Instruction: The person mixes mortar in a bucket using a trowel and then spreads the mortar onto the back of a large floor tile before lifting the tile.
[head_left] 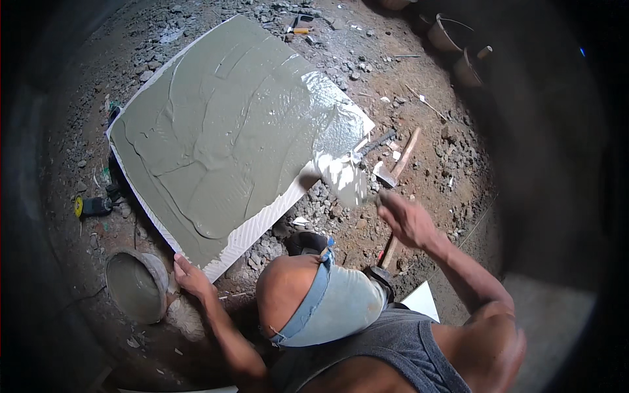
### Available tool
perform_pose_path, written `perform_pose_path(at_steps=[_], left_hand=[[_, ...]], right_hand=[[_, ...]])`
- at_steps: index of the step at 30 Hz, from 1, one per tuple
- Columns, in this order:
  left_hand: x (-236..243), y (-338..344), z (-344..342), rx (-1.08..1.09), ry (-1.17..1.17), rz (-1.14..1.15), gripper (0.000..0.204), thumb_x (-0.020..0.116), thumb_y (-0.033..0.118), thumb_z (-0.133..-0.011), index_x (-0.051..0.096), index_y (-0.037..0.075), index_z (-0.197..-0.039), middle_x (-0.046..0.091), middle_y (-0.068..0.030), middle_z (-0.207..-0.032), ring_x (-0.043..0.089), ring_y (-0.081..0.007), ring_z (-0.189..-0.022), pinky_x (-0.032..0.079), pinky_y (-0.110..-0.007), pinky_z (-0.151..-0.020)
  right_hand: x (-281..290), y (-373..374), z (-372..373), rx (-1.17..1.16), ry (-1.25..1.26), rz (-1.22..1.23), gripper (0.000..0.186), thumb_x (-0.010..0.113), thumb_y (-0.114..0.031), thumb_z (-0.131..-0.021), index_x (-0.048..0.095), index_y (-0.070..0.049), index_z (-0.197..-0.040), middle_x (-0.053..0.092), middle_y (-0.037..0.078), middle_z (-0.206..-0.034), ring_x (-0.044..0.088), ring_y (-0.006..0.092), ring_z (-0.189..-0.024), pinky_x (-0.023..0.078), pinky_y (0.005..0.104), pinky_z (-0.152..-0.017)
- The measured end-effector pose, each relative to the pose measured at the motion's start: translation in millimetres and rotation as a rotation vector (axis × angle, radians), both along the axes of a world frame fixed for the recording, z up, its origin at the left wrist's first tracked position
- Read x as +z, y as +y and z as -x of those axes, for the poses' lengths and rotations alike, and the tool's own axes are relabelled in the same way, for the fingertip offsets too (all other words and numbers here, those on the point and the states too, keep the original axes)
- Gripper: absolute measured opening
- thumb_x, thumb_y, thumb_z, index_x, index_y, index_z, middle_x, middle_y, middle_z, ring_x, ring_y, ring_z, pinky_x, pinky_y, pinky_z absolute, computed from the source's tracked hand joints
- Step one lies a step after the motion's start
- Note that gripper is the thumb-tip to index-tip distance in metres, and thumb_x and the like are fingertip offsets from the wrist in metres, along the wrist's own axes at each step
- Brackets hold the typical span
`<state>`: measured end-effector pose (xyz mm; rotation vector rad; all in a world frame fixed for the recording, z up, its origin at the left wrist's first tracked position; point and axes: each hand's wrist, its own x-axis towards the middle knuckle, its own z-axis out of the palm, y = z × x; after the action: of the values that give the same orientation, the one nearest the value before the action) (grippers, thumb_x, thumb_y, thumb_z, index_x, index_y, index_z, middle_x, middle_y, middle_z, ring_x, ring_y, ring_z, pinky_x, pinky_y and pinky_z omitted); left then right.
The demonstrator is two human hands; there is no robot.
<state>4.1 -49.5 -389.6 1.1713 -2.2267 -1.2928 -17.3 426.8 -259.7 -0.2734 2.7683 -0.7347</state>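
trowel (pixel 348 187) in right hand (pixel 407 219), any lettering on yellow-ended tool (pixel 95 206) unreadably small

Wooden-handled tool (pixel 405 154), gray rubble (pixel 452 156), upper-right buckets (pixel 443 38), yellow-ended dark object (pixel 95 206) left

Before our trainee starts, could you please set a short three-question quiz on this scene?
1. What does the right hand hold?
2. True or false: the left hand is well clear of the slab.
3. Multiple choice: the bucket near the left hand contains (A) gravel, (B) grey paste, (C) hammers.

Key:
1. A trowel.
2. False; it touches the slab's near corner.
3. B.
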Motion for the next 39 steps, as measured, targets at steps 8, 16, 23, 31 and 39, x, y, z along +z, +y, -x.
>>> perform_pose_path(at_steps=[8, 16, 23, 31, 39], left_hand=[[-2, 6, 5, 0.003, 0.044, -0.029, 0.060, 0.042, 0.044, -0.106, 0.062, -0.011, -0.117, 0.068, -0.0268, -0.107, 0.064, -0.0385, -0.097, 0.047, -0.045, -0.088], [0, 1, 1, 0.037, 0.054, -0.101, 0.058, 0.044, 0.044, -0.105, 0.063, -0.010, -0.116, 0.068, -0.0255, -0.107, 0.064, -0.0375, -0.095, 0.048, -0.044, -0.088], [-10, 3, 4, 0.023, 0.080, -0.137, 0.055, 0.044, 0.041, -0.106, 0.063, -0.009, -0.118, 0.069, -0.0220, -0.109, 0.064, -0.0314, -0.094, 0.048, -0.040, -0.088], [2, 6, 3, 0.046, 0.114, -0.217, 0.055, 0.045, 0.042, -0.106, 0.062, -0.009, -0.119, 0.068, -0.0188, -0.110, 0.063, -0.0265, -0.095, 0.049, -0.037, -0.088], [5, 6, 5, 0.078, 0.097, -0.203, 0.055, 0.046, 0.041, -0.106, 0.061, -0.010, -0.122, 0.067, -0.0189, -0.114, 0.062, -0.0255, -0.099, 0.049, -0.037, -0.089]], right_hand=[[-24, 43, 114, -0.316, 0.060, -0.198, 0.036, 0.040, -0.038, -0.107, 0.055, -0.005, -0.110, 0.061, 0.013, -0.073, 0.054, 0.0260, -0.057, 0.046, 0.0425, -0.052], [2, 53, 117, -0.447, -0.119, 0.118, 0.044, 0.050, -0.046, -0.103, 0.062, -0.005, -0.112, 0.056, 0.007, -0.068, 0.057, 0.0172, -0.059, 0.045, 0.0359, -0.055], [-12, 16, 265, -0.077, -0.043, 0.105, 0.055, 0.051, -0.057, -0.099, 0.061, -0.005, -0.114, 0.054, 0.000, -0.069, 0.050, 0.0089, -0.056, 0.041, 0.0284, -0.049], [-27, 37, 182, 0.093, -0.098, 0.010, 0.046, 0.044, -0.042, -0.106, 0.065, -0.007, -0.126, 0.071, 0.016, -0.085, 0.065, 0.0210, -0.067, 0.056, 0.0433, -0.068], [-11, -31, 3, 0.286, -0.172, -0.127, 0.037, 0.046, -0.044, -0.104, 0.059, -0.014, -0.123, 0.068, 0.012, -0.082, 0.065, 0.0235, -0.057, 0.051, 0.0400, -0.045]])
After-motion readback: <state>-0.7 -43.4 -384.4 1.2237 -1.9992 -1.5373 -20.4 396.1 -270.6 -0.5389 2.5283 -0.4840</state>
